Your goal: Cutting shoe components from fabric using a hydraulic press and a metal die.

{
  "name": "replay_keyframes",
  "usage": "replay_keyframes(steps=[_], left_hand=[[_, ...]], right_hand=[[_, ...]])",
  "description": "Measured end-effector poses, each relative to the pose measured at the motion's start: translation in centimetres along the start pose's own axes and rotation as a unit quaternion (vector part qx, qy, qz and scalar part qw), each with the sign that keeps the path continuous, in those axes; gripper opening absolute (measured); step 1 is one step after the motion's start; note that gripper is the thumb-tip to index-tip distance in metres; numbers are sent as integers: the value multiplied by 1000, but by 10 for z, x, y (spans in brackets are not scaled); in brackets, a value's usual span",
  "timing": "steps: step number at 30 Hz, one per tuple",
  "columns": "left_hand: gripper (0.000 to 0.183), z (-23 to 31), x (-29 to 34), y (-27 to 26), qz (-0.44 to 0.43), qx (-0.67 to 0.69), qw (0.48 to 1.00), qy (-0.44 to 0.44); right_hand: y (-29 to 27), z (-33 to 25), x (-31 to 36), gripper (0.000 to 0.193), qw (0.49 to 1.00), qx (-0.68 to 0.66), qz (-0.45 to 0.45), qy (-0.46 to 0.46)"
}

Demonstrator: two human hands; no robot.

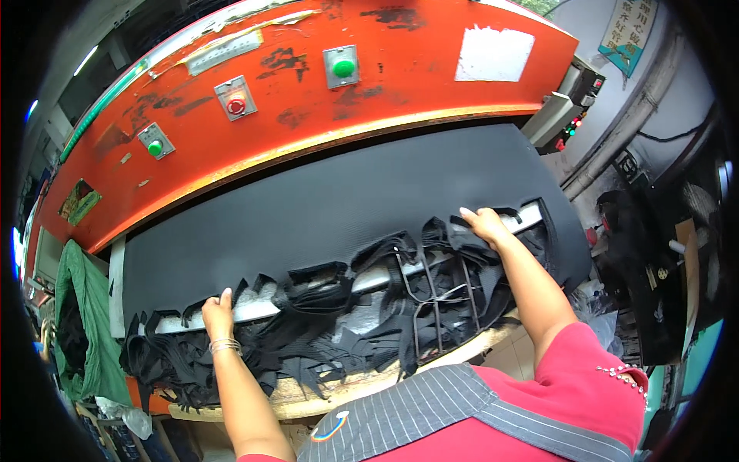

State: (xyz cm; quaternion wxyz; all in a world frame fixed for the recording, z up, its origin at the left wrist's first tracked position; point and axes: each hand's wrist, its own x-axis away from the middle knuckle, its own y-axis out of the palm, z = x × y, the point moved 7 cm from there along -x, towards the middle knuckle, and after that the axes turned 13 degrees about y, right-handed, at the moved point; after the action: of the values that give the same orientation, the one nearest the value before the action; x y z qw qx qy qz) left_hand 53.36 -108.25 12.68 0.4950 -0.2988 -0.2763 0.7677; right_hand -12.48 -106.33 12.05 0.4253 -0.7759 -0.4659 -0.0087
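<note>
A wide black fabric sheet (pixel 331 192) lies across the press bed, its near edge cut into ragged notches. My left hand (pixel 219 316) is closed on that edge at the left, thumb up. Farther right, my right hand (pixel 486 225) is also closed on the near edge, with black strips just beneath it. Black fabric scraps (pixel 323 362) lie heaped between and below my hands. Among them stands a thin dark metal frame (pixel 437 304) with curved bars. A pale strip (pixel 254 310) shows under the cut edge.
Above the sheet spans an orange machine beam (pixel 300 92) with green buttons (pixel 343 69) and a red button (pixel 235 106). A control box (pixel 566 108) is mounted at its right end. Green cloth (pixel 88 331) hangs at left. A worn wooden edge (pixel 339 396) runs before me.
</note>
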Motion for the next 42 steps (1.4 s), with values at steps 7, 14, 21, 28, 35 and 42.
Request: replay_keyframes(steps=[7, 14, 21, 28, 35, 42], left_hand=[[43, 5, 14, -4, -13, -58, 998, 21], [66, 114, 118, 4, -31, -71, 929, 361], [71, 150, 154, 56, -170, -120, 915, 345], [58, 148, 188, 74, -299, -183, 889, 294], [46, 147, 197, 64, -472, -137, 830, 264], [42, 95, 218, 0, -629, 29, 721, 291]], right_hand=[[-16, 14, 4, 25, 957, -113, -266, 34], [-62, -25, 168, 30, 869, 40, 97, -483], [58, 44, 249, 47, 819, 362, -92, -436], [61, 43, 256, 58, 881, 336, -146, -299], [81, 37, 238, 35, 968, 162, -130, -139], [49, 40, 283, 20, 979, 90, -180, -33]])
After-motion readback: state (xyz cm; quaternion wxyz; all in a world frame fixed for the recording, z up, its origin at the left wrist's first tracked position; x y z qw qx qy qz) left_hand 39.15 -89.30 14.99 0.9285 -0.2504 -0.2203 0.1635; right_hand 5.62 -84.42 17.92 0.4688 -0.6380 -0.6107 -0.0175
